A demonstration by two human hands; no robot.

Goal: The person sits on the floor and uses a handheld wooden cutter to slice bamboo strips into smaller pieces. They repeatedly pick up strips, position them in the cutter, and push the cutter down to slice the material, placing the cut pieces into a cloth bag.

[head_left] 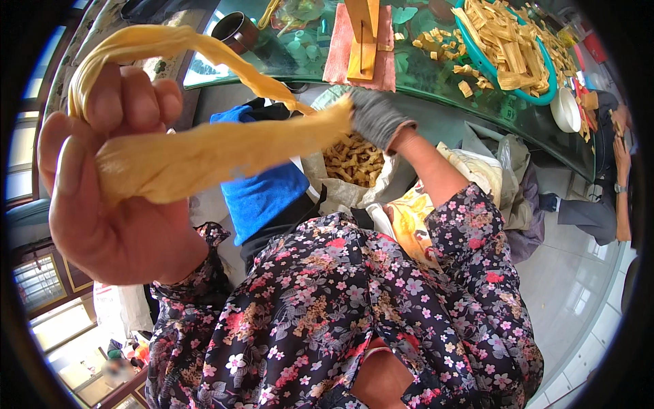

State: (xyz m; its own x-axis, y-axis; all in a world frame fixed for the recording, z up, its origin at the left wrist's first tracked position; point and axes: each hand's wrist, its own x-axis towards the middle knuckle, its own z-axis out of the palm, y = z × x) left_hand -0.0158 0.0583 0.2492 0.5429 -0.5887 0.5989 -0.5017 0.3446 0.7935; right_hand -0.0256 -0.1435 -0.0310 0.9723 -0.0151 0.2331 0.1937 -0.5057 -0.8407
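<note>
A long, pale-yellow, pliable strip (225, 153), wrinkled like a dried sheet of food, stretches between my hands. My bare left hand (126, 228), raised close at the left, is closed round it. From there one length loops over the fingers and another runs straight across to the right. My right hand (376, 121), in a grey knitted glove, grips the far ends near the table's front edge; its fingertips are partly hidden. Below that hand, a white bag (340, 194) holds many short, curled, brownish-yellow pieces.
On the green glass table (436, 75) a wooden block with an upright slotted piece (362, 51) stands on a pink cloth (338, 58). A teal basket (545, 85) of cut yellow strips sits at right, beside a white bowl (565, 110). A dark cup (235, 33) lies tilted; another person's arm (622, 177) shows far right.
</note>
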